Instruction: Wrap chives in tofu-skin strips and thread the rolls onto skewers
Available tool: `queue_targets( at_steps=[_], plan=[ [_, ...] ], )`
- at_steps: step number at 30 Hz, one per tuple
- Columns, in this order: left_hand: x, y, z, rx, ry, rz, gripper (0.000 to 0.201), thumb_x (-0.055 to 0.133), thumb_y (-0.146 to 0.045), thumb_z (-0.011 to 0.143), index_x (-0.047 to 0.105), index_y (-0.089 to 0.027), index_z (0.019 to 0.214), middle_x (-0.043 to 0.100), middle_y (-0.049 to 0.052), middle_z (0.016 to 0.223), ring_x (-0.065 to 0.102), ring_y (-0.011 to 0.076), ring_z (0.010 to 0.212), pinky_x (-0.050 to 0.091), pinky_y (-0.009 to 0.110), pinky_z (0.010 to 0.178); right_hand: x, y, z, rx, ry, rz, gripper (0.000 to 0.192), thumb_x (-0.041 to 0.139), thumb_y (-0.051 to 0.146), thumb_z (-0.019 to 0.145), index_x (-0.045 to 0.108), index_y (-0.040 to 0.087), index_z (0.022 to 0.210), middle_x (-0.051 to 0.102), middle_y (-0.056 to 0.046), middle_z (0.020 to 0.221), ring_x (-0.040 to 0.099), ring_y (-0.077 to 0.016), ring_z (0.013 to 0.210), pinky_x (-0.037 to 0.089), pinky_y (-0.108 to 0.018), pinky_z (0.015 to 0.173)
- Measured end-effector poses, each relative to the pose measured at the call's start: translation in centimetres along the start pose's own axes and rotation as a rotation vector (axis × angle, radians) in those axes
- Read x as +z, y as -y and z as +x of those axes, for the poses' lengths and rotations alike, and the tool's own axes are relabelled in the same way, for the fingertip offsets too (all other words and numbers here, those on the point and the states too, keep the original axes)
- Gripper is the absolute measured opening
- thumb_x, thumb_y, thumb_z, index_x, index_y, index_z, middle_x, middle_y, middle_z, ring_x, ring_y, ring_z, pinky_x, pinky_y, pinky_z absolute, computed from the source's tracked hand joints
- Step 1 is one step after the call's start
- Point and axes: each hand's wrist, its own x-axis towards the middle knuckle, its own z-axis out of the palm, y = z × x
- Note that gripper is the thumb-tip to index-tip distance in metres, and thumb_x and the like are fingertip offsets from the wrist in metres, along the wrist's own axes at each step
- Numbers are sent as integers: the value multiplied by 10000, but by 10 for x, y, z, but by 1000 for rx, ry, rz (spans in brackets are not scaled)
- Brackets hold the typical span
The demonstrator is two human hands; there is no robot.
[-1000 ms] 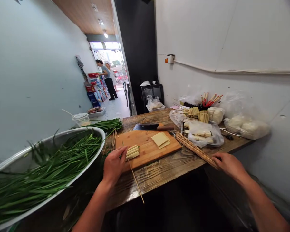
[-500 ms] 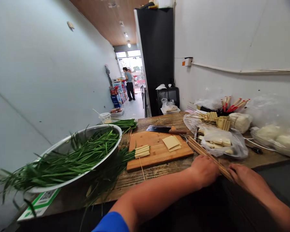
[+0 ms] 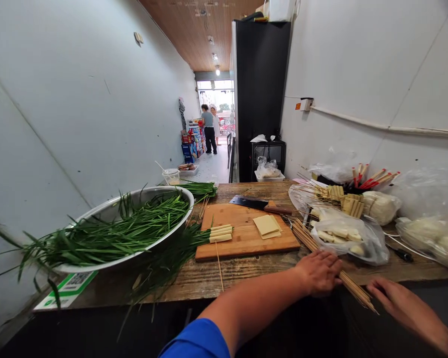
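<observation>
A bundle of thin bamboo skewers (image 3: 353, 290) lies slantwise over the table's front edge on the right, its near ends jutting past the edge. My left hand (image 3: 318, 273) rests across the bundle with its fingers closed over it. Just right of the skewers' near ends is my right hand (image 3: 393, 301), fingers curled; what they hold, if anything, does not show. On the wooden cutting board (image 3: 242, 216) are tofu-skin rolls (image 3: 221, 233) around green stalks and a few flat square tofu sheets (image 3: 267, 226). One skewer (image 3: 219, 266) leans against the rolls.
A large metal basin (image 3: 188, 199) of green chives (image 3: 134, 231) stands left. A cleaver (image 3: 259, 204) lies along the board's back edge. Right of the skewers are a plastic bag of pale pieces (image 3: 338, 233) and skewered rolls (image 3: 351, 204). Two people (image 3: 210, 127) stand far off by the doorway.
The view has shifted slightly left. My right hand has moved away from the skewers toward the lower right. My left hand stays on the bundle, its fingers flatter.
</observation>
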Motion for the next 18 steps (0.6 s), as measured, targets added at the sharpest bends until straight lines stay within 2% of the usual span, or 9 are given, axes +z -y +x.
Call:
queue_targets(
  at_steps=[3, 6, 12, 16, 18],
  plan=[
    [1, 1, -3, -8, -10, -39, 493, 292, -361, 896, 351, -93, 1305, 428, 143, 1333, 339, 226, 1258, 257, 390, 1040, 0, -1, -2, -13, 50, 54, 313, 419, 460, 732, 641, 240, 728, 695, -64, 796, 635, -223, 741, 469, -295, 671],
    [2, 1, -3, -4, -20, -55, 487, 289, -352, 898, 359, -86, 1299, 417, 144, 1343, 326, 229, 1267, 232, 388, 1059, 0, 5, -4, -35, 96, 41, 308, 396, 448, 750, 615, 242, 687, 681, -59, 722, 621, -216, 682, 458, -297, 632],
    [1, 0, -3, -5, 18, -50, 499, 275, -343, 903, 337, -69, 1316, 385, 143, 1368, 281, 221, 1296, 205, 375, 1076, -4, 12, -11, -94, 2, -14, 265, 391, 410, 743, 551, 250, 604, 646, -68, 661, 603, -212, 629, 454, -306, 626],
    [-3, 0, -3, -9, 32, -46, 491, 282, -342, 900, 355, -75, 1305, 396, 144, 1356, 302, 221, 1286, 217, 377, 1069, -6, 0, -27, -110, -31, 8, 233, 411, 394, 736, 544, 265, 595, 630, -66, 630, 589, -208, 588, 458, -313, 593],
    [-4, -1, -3, -14, 22, -46, 475, 292, -340, 897, 377, -86, 1290, 415, 141, 1339, 322, 220, 1274, 228, 375, 1063, -5, -9, -41, -78, -79, -19, 273, 410, 388, 742, 501, 263, 517, 589, -60, 540, 555, -197, 507, 447, -319, 536]
  ],
)
